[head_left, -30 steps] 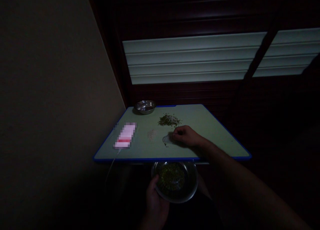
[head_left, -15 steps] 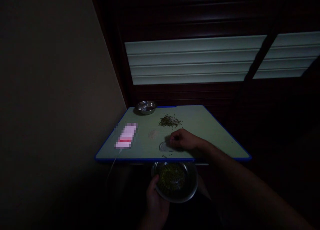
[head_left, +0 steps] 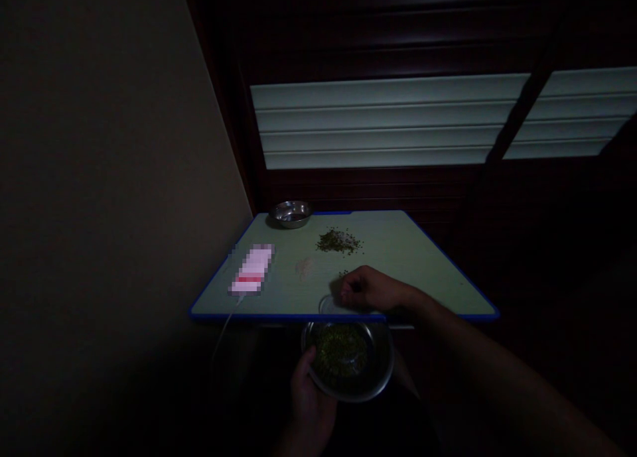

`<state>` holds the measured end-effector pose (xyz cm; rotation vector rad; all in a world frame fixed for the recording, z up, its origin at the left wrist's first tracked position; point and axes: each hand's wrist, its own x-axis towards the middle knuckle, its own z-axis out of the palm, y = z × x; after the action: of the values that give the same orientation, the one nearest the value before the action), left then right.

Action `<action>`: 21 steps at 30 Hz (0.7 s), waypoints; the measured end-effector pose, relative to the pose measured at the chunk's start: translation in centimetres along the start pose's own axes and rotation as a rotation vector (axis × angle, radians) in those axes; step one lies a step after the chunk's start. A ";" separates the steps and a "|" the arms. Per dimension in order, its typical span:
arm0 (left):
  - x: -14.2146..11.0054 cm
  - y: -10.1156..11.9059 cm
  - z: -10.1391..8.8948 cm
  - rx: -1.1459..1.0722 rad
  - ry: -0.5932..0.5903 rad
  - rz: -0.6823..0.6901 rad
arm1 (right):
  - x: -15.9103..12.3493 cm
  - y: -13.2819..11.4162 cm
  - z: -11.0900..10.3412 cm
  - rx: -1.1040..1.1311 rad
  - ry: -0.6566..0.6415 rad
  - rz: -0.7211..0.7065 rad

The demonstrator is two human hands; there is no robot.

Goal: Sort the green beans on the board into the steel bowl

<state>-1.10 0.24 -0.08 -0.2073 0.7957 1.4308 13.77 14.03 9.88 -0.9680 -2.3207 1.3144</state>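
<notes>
My left hand [head_left: 309, 394] grips the left rim of a steel bowl [head_left: 381, 377], thumb over the edge. Small green grains, like mung beans [head_left: 341, 351], lie inside it, and the bowl is below the table's front edge. On the tabletop, my right hand [head_left: 365, 290] is closed at a clear, flat piece with a rounded end [head_left: 328, 304], which lies by the front edge. The fingers partly hide this piece. A few loose grains [head_left: 343, 272] lie just behind the hand. Farther back is a spread pile of dark green grains [head_left: 338, 241].
The pale green table [head_left: 413, 245] has a blue rim. A smaller steel bowl [head_left: 291, 215] stands at its back left corner. At the left lies a phone [head_left: 253, 269] with a cable. A faint pale patch [head_left: 303, 268] is near the middle. A wall rises on the left.
My right hand and the clear piece have moved toward the front edge. The few grains by that edge are gone from view, and others now show behind the hand. My left hand stays put.
</notes>
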 end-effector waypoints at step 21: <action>-0.6 -0.3 0.2 0.014 0.045 -0.028 | 0.8 5.2 -3.1 -0.003 0.815 0.084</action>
<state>-0.67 -0.22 0.32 -0.2394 0.8364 1.3979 17.06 18.38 7.12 -1.3012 -1.6600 0.7232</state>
